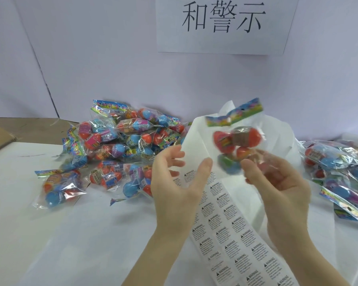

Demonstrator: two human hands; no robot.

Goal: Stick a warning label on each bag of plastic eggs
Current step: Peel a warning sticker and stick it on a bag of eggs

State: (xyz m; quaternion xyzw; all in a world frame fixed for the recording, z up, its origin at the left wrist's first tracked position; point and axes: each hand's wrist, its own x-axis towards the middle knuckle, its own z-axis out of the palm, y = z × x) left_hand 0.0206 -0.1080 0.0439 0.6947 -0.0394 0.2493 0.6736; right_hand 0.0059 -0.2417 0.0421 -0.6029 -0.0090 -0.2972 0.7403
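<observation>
Right hand (277,178): raised over the table, fingers curled round the lower end of one bag of plastic eggs (235,145); bag blurred, upright, colourful header card on top, orange and green eggs inside.

Left hand (178,182): raised beside it, palm turned inward, fingers loosely spread, holding nothing; a warning label (189,175) shows just past its thumb.

Label sheet (232,234): long white strip of printed "WARNING" stickers, lying on the white table (91,234) beneath both hands.

Pile of bagged eggs (116,149): left of centre.

Second pile (339,174): far right.

Wall sign (223,21): white paper, Chinese characters.
</observation>
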